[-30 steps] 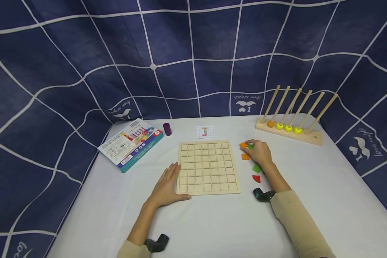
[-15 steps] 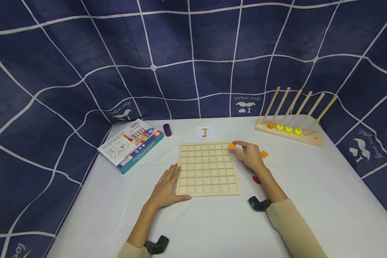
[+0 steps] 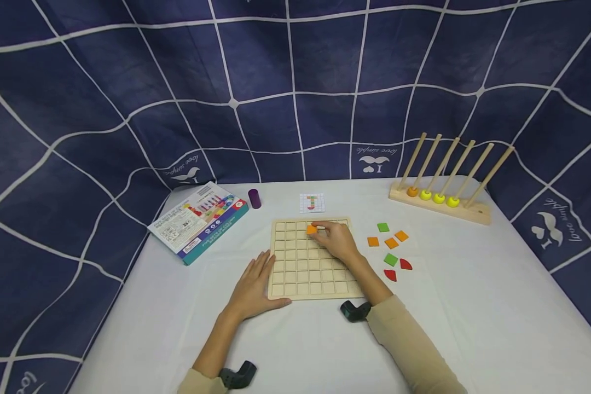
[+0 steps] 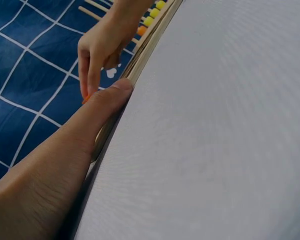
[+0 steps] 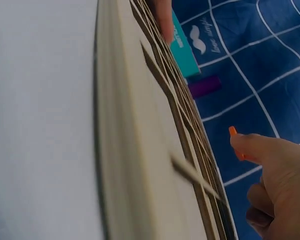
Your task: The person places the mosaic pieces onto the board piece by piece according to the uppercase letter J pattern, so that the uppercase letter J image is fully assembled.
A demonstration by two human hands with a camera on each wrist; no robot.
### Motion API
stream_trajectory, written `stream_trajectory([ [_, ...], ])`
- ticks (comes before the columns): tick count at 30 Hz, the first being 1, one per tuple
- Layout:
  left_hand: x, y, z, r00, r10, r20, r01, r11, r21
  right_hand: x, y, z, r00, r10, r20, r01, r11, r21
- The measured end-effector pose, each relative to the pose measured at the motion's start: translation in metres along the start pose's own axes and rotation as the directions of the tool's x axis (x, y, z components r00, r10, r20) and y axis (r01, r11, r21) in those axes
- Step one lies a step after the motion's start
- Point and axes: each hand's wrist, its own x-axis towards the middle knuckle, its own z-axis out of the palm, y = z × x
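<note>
A wooden grid board [image 3: 302, 273] lies on the white table. My left hand [image 3: 253, 282] rests at its near left corner, fingers stretched along the left side and thumb along the front edge. Over the far rows of the board, my right hand [image 3: 339, 241] pinches an orange square tile [image 3: 311, 230] between thumb and fingertips. In the right wrist view, the orange tile [image 5: 233, 131] shows edge-on, above the grid. To the right of the board lie loose tiles: orange squares [image 3: 372, 241], green squares [image 3: 383, 227] and red quarter-rounds [image 3: 406, 264].
Behind the board lies a small card [image 3: 312, 203] with a coloured J pattern. A purple cylinder [image 3: 254, 198] and a flat box [image 3: 199, 221] are at the back left. At the back right stands a wooden peg rack [image 3: 440, 205] with orange and yellow beads.
My right hand has picked up an orange tile from the loose pieces and carried it left over the board. The left hand has stayed in place.
</note>
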Motion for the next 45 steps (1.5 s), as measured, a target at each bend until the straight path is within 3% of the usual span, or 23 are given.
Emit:
stream_trajectory([
  [5,0.000,0.001,0.000,1.000,0.001,-0.006,-0.001,1.000,0.003,0.008,-0.005,0.016,0.999,0.021,0.049,-0.022,1.000,0.017],
  [10,-0.001,0.002,0.000,1.000,-0.009,0.006,0.009,1.000,-0.002,0.009,-0.006,0.025,0.995,0.028,0.091,-0.026,0.999,-0.034],
  [27,-0.001,-0.001,-0.002,1.000,-0.011,-0.003,0.011,1.000,-0.013,0.011,-0.007,0.023,0.996,0.018,0.091,-0.014,0.999,-0.044],
  [35,-0.002,0.001,-0.002,1.000,-0.014,-0.004,0.014,1.000,-0.024,-0.003,0.004,-0.016,0.999,0.032,0.022,-0.034,0.996,0.084],
  [40,-0.001,0.003,-0.004,0.999,-0.037,0.010,0.037,0.996,-0.076,-0.015,0.028,-0.056,0.998,0.044,-0.035,-0.042,0.998,0.039],
  [45,-0.002,0.004,-0.004,0.998,-0.054,0.035,0.057,0.995,-0.078,-0.030,0.058,-0.092,0.992,0.108,-0.059,-0.111,0.993,-0.050],
])
